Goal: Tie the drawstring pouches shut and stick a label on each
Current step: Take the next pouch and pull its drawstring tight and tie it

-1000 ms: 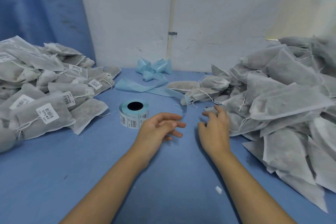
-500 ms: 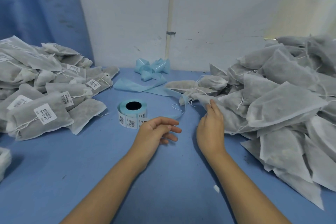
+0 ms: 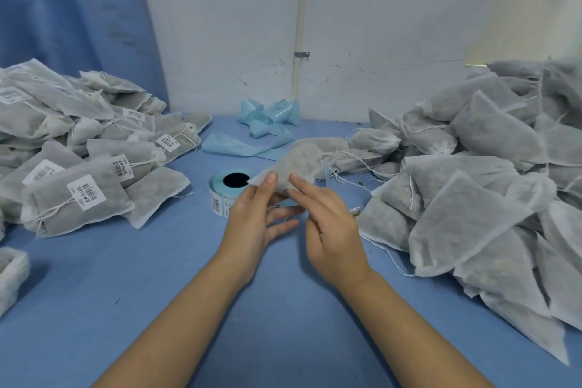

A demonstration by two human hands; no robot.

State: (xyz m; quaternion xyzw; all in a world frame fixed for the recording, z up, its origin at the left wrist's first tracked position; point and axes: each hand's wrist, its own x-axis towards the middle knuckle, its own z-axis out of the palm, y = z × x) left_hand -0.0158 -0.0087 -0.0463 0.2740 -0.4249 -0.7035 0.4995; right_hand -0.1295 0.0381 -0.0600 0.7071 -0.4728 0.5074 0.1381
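A grey drawstring pouch [image 3: 299, 164] is lifted above the blue table, held between both hands. My left hand [image 3: 256, 224] pinches its near corner with thumb and fingers. My right hand [image 3: 330, 230] grips the pouch's lower edge from the right, its index finger lying along the fabric. The roll of labels [image 3: 223, 187] stands just behind my left hand, partly hidden by the pouch. Unlabelled pouches [image 3: 472, 198] are heaped on the right. Tied, labelled pouches [image 3: 78, 195] are piled on the left.
Curls of pale blue label backing [image 3: 264, 123] lie at the back by the white wall. Another pouch [image 3: 11, 274] pokes in at the left edge. Bare blue table [image 3: 157, 293] lies in front of my arms.
My right hand has pulled one pouch from the right heap toward the middle and lifted it. My left hand rose and took hold of its near corner.
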